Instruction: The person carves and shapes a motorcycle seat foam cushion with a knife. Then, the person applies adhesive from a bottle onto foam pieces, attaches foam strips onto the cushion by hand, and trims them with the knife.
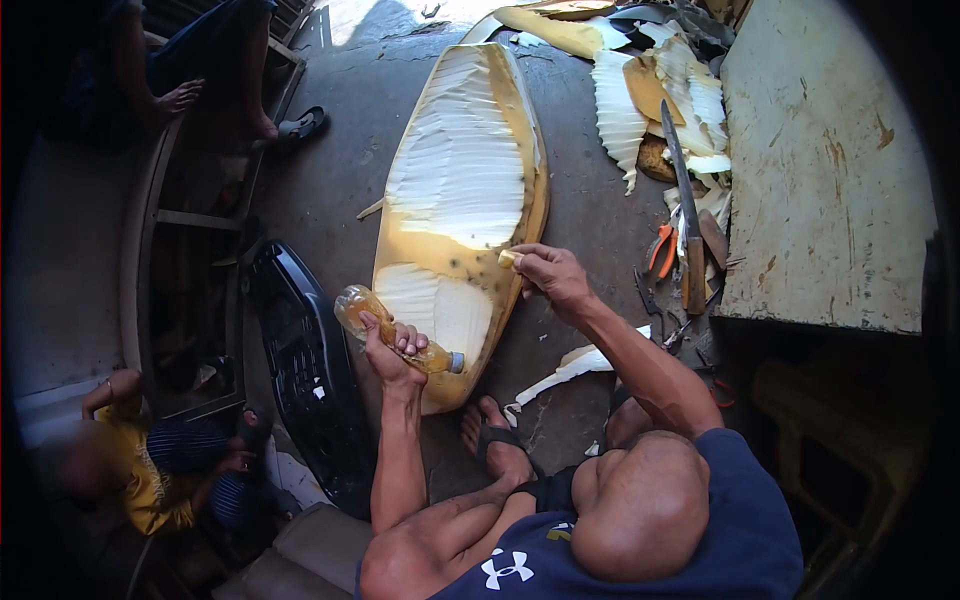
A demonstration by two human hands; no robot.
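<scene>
- Foam pad [455, 180] is laid on the dark floor [330, 170] ahead of the person, its long axis pointed away and its near end set close to a sandalled foot [505, 455].
- By the left hand [392, 356], a capped bottle [356, 303] of amber liquid is gripped above the pad's near end, towards its left edge.
- By the right hand [556, 274], a small yellow piece [508, 259] is pinched at the pad's right edge, nearer its middle; whether the pad is touched cannot be told.
- Two rippled, whitish areas are divided by a yellower, dark-spotted band; the right side is tan.
</scene>
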